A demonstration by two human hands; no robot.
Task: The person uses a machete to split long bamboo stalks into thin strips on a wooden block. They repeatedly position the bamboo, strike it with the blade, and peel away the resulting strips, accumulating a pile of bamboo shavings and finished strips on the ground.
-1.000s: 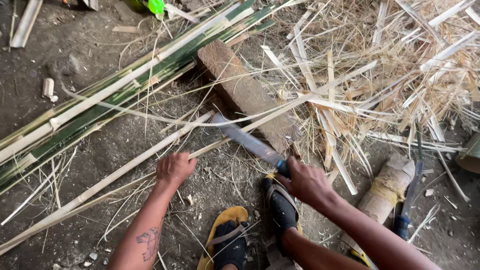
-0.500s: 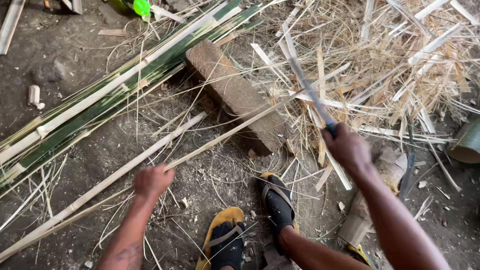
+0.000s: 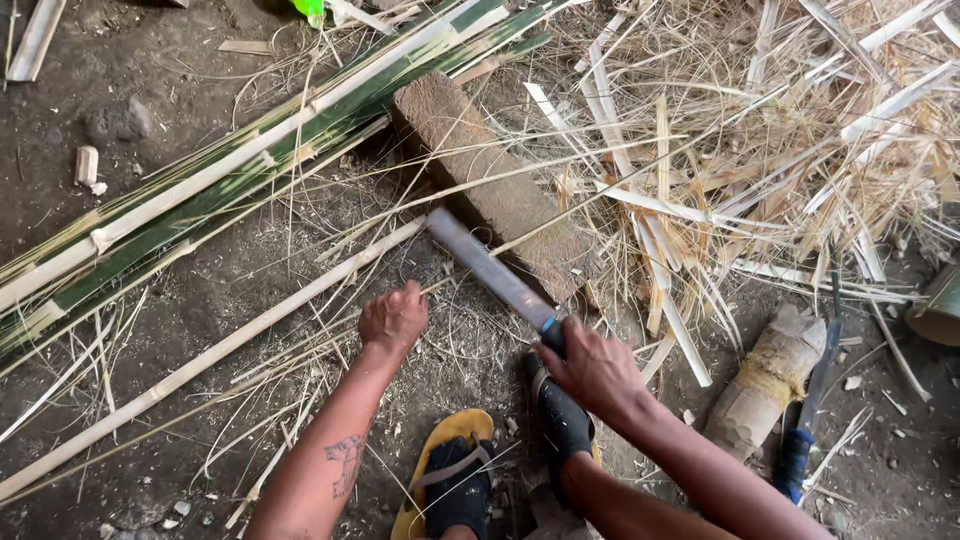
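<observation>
Head view: the right hand [image 3: 590, 372] is clamped on a long knife [image 3: 490, 270], its blade beside the wooden block [image 3: 480, 180]; the left hand [image 3: 393, 318] grips a bamboo strip [image 3: 250, 330] on the dirt ground [image 3: 150, 130].

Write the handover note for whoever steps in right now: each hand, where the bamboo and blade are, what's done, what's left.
Left hand: closed on a thin bamboo strip lying across the dirt, pinning it near the wooden block.
Right hand: grip shut on the handle of the long blade, whose tip lies at the strip beside the block.
Whole green bamboo lengths lie upper left; a heap of pale shavings and slivers lies right. A second knife rests by a short bamboo stub.
Done: many slivers already cut. Left: the green lengths are still unworked.
</observation>
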